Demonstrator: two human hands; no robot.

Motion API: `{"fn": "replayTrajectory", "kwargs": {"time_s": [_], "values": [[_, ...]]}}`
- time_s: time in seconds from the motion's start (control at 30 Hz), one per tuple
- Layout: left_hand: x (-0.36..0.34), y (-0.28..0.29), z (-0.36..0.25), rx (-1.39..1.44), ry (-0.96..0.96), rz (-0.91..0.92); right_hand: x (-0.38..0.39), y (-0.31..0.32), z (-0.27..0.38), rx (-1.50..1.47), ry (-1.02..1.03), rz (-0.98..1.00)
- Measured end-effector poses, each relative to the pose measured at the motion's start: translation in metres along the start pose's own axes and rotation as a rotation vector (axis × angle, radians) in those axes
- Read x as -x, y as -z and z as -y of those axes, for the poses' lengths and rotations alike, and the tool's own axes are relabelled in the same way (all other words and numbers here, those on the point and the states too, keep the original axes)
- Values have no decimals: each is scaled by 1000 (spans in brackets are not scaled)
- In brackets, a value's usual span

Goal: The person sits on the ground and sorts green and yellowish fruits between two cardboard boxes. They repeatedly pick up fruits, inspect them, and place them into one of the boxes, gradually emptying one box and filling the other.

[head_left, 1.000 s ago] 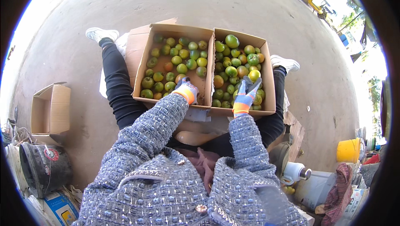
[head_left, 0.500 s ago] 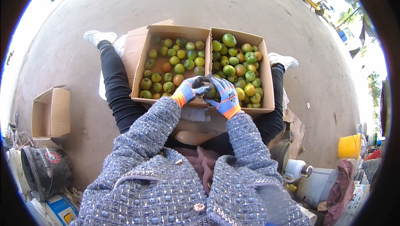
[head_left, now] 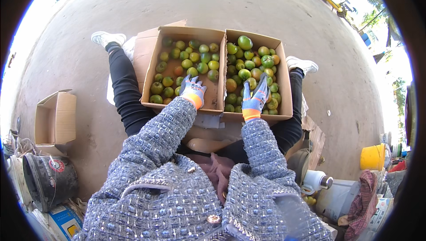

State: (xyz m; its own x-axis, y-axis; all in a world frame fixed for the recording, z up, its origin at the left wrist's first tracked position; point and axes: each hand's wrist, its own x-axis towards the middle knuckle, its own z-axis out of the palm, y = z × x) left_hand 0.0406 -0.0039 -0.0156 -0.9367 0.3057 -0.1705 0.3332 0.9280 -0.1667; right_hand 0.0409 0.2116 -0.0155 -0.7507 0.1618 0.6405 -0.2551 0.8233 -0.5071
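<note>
Two open cardboard boxes stand side by side between my legs, the left box (head_left: 214, 95) and the right box (head_left: 285, 103). Round green, yellowish and orange-tinged tomatoes (head_left: 245, 42) lie in both, more densely piled in the right one. My left hand (head_left: 193, 91), in a blue-grey glove with an orange cuff, reaches down into the near part of the left box, fingers bent over; its palm and anything under it are hidden. Over the right box my right hand (head_left: 256, 99), gloved alike, has thumb and fingers spread apart, with a yellowish tomato (head_left: 252, 83) between them.
An empty small carton (head_left: 55, 119) and a black bucket (head_left: 49, 181) stand at left. On the right are a yellow container (head_left: 372, 157), a white flask (head_left: 316, 181) and a checked cloth (head_left: 363, 205). My outstretched legs flank the boxes on the concrete floor (head_left: 208, 1).
My hands, together around a dark green tomato at the boxes' shared edge, have parted. The left moved into the left box; the right swung right over the right box and spread its fingers.
</note>
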Motion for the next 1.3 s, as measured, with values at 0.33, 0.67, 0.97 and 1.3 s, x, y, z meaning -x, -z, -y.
{"fn": "replayTrajectory", "kwargs": {"time_s": [0.33,0.67,0.97,1.3], "values": [[-22,0,5,87,128,110,3,-5,-6,-139,82,182],[-4,12,-20,1747,-35,9,-4,25,28,-230,531,397],[4,20,-31,2102,-71,-202,2,20,20,-223,443,244],[-18,4,28,-64,346,177,2,12,18,-60,244,4]]}}
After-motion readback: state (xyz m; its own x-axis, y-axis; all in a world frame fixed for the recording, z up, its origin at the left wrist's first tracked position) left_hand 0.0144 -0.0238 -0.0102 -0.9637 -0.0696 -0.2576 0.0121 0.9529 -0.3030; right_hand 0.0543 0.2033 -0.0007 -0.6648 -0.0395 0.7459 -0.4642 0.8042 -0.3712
